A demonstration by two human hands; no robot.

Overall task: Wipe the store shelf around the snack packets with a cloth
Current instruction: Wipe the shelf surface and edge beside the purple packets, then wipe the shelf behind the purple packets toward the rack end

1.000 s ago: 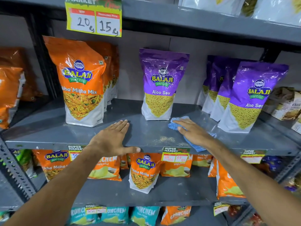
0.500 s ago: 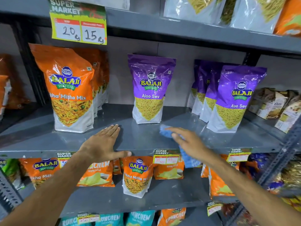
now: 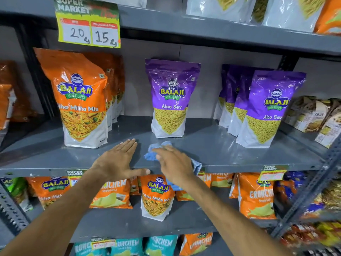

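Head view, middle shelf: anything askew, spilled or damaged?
Nothing spilled or torn. One purple packet stands alone mid-shelf, apart from the purple row at right. The cloth is bunched under the right hand.

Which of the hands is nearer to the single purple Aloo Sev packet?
Right. The right hand presses the blue cloth just before the Aloo Sev packet; the left hand lies flat further left.

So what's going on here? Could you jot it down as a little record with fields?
setting: grey store shelf
left hand: flat on the shelf, fingers spread, holds nothing
right hand: presses a blue cloth onto the shelf
nearest packet: purple Aloo Sev packet, upright, behind the cloth
left of it: orange Mix packet, upright
price sign: 20 and 15
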